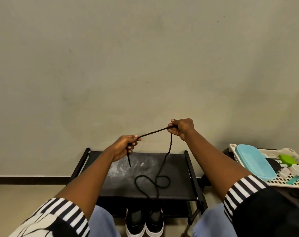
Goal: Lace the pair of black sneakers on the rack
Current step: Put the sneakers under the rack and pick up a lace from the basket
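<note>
A black shoelace (153, 133) stretches taut between both hands, above a black shoe rack (179, 168). My left hand (126, 146) pinches it near one end, and that tip hangs down below the fist. My right hand (181, 128) grips it higher up; from there the lace drops and lies coiled in loops on the rack's top shelf. The pair of black sneakers (144, 221) with white soles stands side by side on the lower shelf, heels toward me, partly hidden by the top shelf.
A white plastic basket (282, 182) at the right holds a light-blue lid, a green lid and small containers. A plain wall rises behind the rack, with a dark skirting strip at floor level. My knees in blue jeans flank the sneakers.
</note>
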